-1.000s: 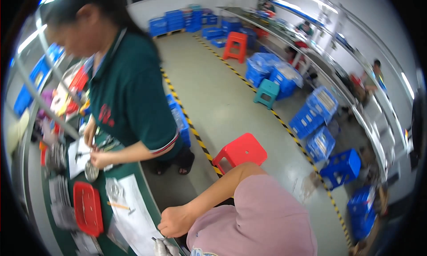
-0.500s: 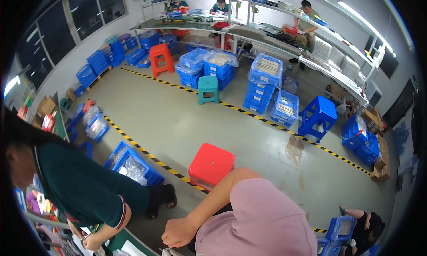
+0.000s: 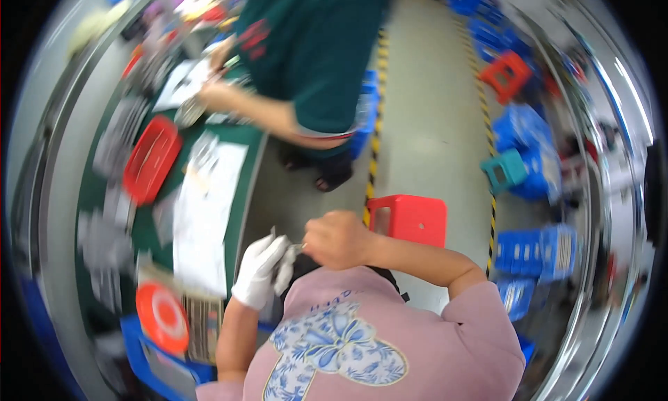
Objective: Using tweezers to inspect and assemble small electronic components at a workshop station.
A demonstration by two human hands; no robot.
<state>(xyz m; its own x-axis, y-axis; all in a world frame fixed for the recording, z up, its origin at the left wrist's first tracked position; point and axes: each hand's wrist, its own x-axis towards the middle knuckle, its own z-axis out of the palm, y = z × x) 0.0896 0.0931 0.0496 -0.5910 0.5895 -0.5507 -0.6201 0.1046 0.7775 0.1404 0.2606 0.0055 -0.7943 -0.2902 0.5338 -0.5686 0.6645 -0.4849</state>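
Note:
In front of my chest my two hands are close together. My left hand [image 3: 261, 267] wears a white glove, its fingers closed in a pinch. A thin greyish tip rises above those fingers, too small and blurred to name. My bare right hand [image 3: 337, 239] is curled into a fist just to the right. Something small and pale shows between the hands, and I cannot make out what it is. Left of my gloved hand is the green-topped workbench [image 3: 238, 239] with a long white paper sheet [image 3: 202, 227] on it.
A red tray [image 3: 152, 160] lies on the bench. An orange-red round lid or dish [image 3: 162, 317] is nearer me, by a blue crate [image 3: 149, 363]. A person in a dark green shirt [image 3: 313, 60] works at the bench ahead. A red stool [image 3: 417, 220] stands right of my hands.
My view has swung left and down to the bench and my lap. My gloved left hand has come into full view beside my right fist.

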